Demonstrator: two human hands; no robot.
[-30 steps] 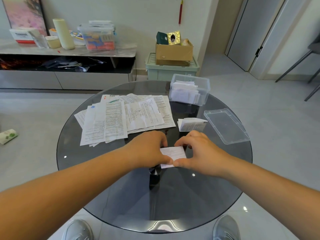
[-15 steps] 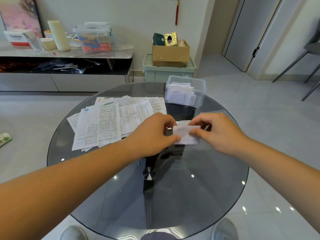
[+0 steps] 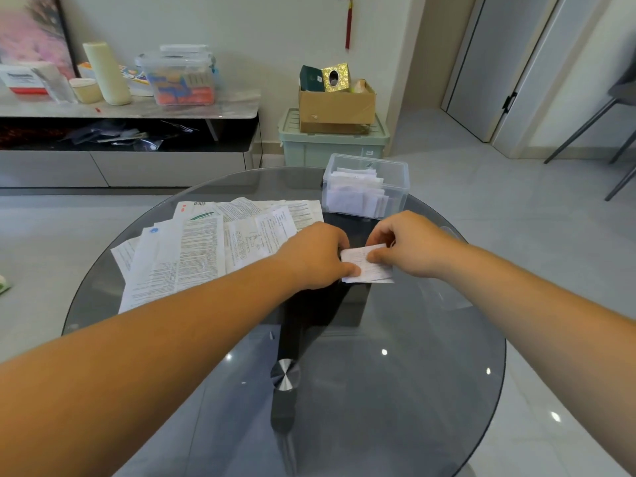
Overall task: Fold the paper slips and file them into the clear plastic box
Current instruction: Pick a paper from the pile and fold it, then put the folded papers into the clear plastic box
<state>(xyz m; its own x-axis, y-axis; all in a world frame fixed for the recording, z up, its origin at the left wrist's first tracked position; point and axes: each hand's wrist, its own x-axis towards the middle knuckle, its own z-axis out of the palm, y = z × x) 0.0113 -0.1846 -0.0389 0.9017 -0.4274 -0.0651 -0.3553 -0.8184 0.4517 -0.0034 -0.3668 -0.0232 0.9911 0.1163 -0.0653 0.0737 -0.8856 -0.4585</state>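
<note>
A small folded white paper slip point(image 3: 370, 266) is held between both hands above the round glass table point(image 3: 395, 390). My left hand point(image 3: 315, 256) pinches its left edge with thumb and fingers. My right hand point(image 3: 409, 244) pinches its upper right part. Behind them, at the table's far edge, stands the clear plastic box point(image 3: 366, 185), open on top, with several folded slips standing in it. A spread of unfolded printed paper sheets point(image 3: 192, 249) lies on the left half of the table. Under the held slip, more folded paper shows at its lower edge.
The box's clear lid point(image 3: 454, 235) lies on the table behind my right wrist, mostly hidden. Beyond the table are a low TV cabinet point(image 3: 130, 160) and a green storage bin point(image 3: 330, 142) with a cardboard box on top. A chair stands at the far right.
Both hands lifted the folded slip from the near part of the table and carried it away from me toward the box. The second folded slip on the table is now hidden under the hands.
</note>
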